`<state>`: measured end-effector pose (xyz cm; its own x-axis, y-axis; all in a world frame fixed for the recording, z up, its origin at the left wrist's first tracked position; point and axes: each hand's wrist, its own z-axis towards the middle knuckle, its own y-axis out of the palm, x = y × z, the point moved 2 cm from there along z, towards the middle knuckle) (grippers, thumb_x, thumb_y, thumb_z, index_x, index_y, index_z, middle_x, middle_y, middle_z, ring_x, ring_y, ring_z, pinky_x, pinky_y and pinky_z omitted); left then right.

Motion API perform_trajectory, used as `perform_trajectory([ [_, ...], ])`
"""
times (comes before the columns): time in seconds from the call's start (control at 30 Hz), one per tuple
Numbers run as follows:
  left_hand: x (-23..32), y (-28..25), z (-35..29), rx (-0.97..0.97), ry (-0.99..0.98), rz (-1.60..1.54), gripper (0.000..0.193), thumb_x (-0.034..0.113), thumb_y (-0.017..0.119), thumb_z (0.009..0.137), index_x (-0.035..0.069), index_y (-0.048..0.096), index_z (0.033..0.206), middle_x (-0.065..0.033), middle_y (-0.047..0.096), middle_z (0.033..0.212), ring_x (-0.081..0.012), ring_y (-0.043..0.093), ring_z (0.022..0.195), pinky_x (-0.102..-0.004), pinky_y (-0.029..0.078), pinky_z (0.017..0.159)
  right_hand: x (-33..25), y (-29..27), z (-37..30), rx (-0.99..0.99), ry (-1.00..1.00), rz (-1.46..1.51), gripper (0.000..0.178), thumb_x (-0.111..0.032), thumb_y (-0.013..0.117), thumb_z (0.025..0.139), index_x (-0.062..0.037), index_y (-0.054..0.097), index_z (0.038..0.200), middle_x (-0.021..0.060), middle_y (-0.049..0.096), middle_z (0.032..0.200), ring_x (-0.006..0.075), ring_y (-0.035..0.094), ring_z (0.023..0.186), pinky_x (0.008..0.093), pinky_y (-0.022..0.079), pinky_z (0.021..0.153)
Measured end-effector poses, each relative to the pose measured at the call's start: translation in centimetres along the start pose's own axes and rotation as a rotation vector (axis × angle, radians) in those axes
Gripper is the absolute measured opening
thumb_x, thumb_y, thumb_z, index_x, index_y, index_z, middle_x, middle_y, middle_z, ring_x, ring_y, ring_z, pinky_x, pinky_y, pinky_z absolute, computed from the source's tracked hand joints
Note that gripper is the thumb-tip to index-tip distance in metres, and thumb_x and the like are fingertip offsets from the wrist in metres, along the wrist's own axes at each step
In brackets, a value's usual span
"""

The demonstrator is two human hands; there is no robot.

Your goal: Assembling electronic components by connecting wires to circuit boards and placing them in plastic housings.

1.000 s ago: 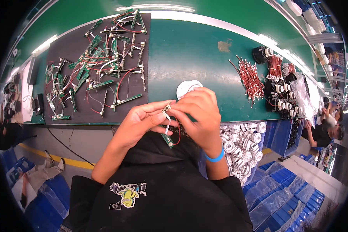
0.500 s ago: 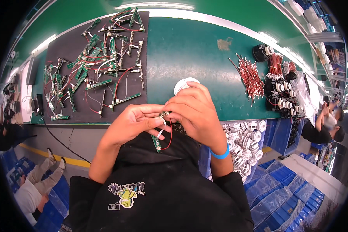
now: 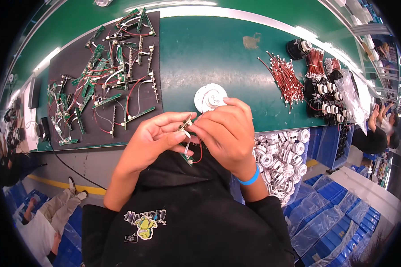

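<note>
My left hand [image 3: 155, 135] pinches a small circuit board [image 3: 185, 124] between thumb and fingers, in front of my chest. At the board's right end the fingertips of my right hand [image 3: 229, 138] are pressed together; what they grip is hidden. White and red wires [image 3: 201, 153] hang from there, down to a second green circuit board [image 3: 188, 159], partly covered by my left fingers. Just beyond my right hand, a white round plastic part [image 3: 203, 99] with a raised hub lies on the green table [image 3: 187, 58].
On the left, a dark mat [image 3: 142, 95] bears many wired circuit boards [image 3: 93, 58]. Red wire leads [image 3: 283, 80] and black-and-white round parts [image 3: 327, 98] lie at right. Below the table edge stands a bin of white plastic parts [image 3: 283, 162]. Other people are at both sides.
The view has shifted slightly, and the white round part shows more fully beyond my right hand. Both hands stay together at the board, which has tilted, and the hanging board sits higher.
</note>
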<state>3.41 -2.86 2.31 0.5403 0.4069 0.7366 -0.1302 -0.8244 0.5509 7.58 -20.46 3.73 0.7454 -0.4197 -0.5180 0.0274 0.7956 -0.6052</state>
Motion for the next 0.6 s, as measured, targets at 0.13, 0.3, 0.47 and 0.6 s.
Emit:
perform_trajectory([
  [0.13,-0.5,0.2,-0.2,0.057,0.051,0.011,0.042,0.005,0.054,0.093,-0.006,0.043,0.132,-0.0156,0.058,0.120,-0.0226,0.063,0.100,-0.0321,0.058,0.078,-0.4,0.0,0.0,-0.023,0.022,-0.058,0.015,-0.011,0.076,0.067,-0.0095,0.067,0.079,-0.0004,0.062,0.079,0.0184,0.057,0.077,0.0425,0.046,0.085],
  [0.3,-0.3,0.5,-0.2,0.132,0.021,0.049,0.042,0.005,0.054,0.093,-0.006,0.042,0.133,-0.0163,0.058,0.121,-0.0226,0.064,0.099,-0.0316,0.058,0.078,-0.5,0.5,-0.3,-0.018,-0.026,-0.178,0.014,-0.009,0.075,0.067,-0.0091,0.067,0.079,-0.0004,0.061,0.080,0.0185,0.057,0.078,0.0422,0.046,0.086],
  [0.47,-0.1,0.1,-0.1,0.057,-0.020,0.011,0.041,0.006,0.052,0.095,-0.005,0.043,0.133,-0.0162,0.059,0.119,-0.0233,0.065,0.098,-0.0305,0.058,0.077,-0.4,0.9,-0.4,-0.006,-0.009,-0.110,0.017,-0.008,0.073,0.068,-0.0093,0.066,0.083,-0.0001,0.061,0.080,0.0179,0.057,0.078,0.0419,0.045,0.087],
  [0.6,-0.1,-0.2,-0.3,0.103,-0.025,0.048,0.041,0.006,0.052,0.095,-0.005,0.043,0.133,-0.0152,0.060,0.118,-0.0236,0.065,0.098,-0.0298,0.057,0.076,-0.3,1.0,-0.1,-0.042,-0.020,-0.131,0.019,-0.008,0.073,0.067,-0.0095,0.066,0.085,-0.0002,0.061,0.080,0.0176,0.058,0.078,0.0419,0.045,0.088],
])
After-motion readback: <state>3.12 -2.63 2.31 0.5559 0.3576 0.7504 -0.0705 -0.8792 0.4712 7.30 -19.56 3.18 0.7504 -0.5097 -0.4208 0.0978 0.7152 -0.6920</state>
